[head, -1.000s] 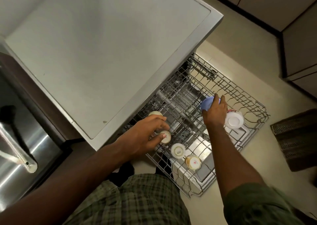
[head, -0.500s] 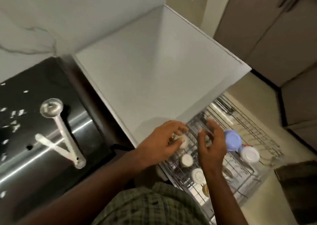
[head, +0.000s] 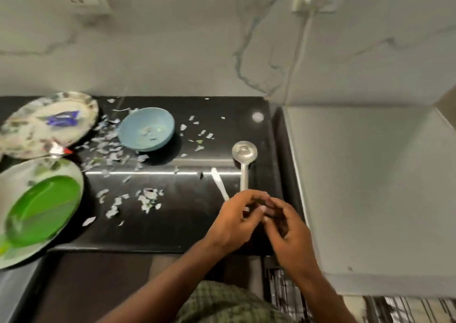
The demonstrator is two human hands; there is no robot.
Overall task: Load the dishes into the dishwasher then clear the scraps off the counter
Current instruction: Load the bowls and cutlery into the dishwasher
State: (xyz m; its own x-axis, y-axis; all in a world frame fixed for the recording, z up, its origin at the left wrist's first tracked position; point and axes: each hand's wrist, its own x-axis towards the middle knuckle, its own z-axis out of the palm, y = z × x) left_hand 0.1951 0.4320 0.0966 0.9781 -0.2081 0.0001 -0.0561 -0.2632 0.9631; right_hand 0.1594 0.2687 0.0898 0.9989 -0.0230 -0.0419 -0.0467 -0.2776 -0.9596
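My left hand and my right hand meet over the near right part of the black counter. The left fingers curl over the handle ends of a steel ladle and a white spoon, both lying flat. Whether they grip a handle is hidden. The right fingers are loosely bent with nothing visible in them. A blue bowl stands at the back. Pale scraps litter the counter. A corner of the dishwasher rack shows at the bottom right.
A patterned plate holding a blue wrapper lies at the back left. A green plate rests on a white plate at the left edge. The white appliance top stands right of the counter. A marble wall with sockets rises behind.
My view has swung from the dishwasher rack up to the counter. Both hands have left the cups and bowls in the rack and now sit at the ladle and spoon handles.
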